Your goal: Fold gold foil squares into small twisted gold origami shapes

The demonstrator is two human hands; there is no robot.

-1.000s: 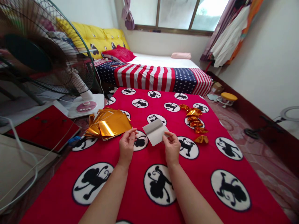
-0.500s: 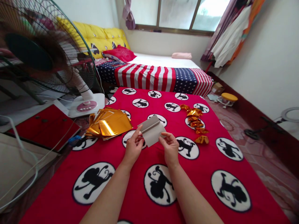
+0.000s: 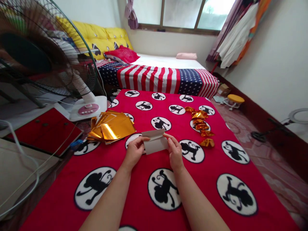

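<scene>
A creased grey sheet of paper (image 3: 156,146) is held between my two hands above the red monkey-print cloth (image 3: 134,199). My left hand (image 3: 135,150) pinches its left edge, and my right hand (image 3: 175,150) grips the right edge near the crease. The sheet's far part tilts up along the fold. To the left lies a fanned stack of shiny gold sheets (image 3: 119,126). On the right, several folded gold paper pieces (image 3: 201,124) form a loose row.
A fan (image 3: 88,107) with blurred blades stands at the left, beside a red panel (image 3: 45,128). Beyond the cloth is a bed with a striped and starred cover (image 3: 149,78). A yellow stool (image 3: 235,98) stands on the floor at the right.
The grey sheet has turned to lie more level, and its far part now stands up at the crease. My left fingers have closed on its left edge; my right hand has shifted slightly up the sheet.
</scene>
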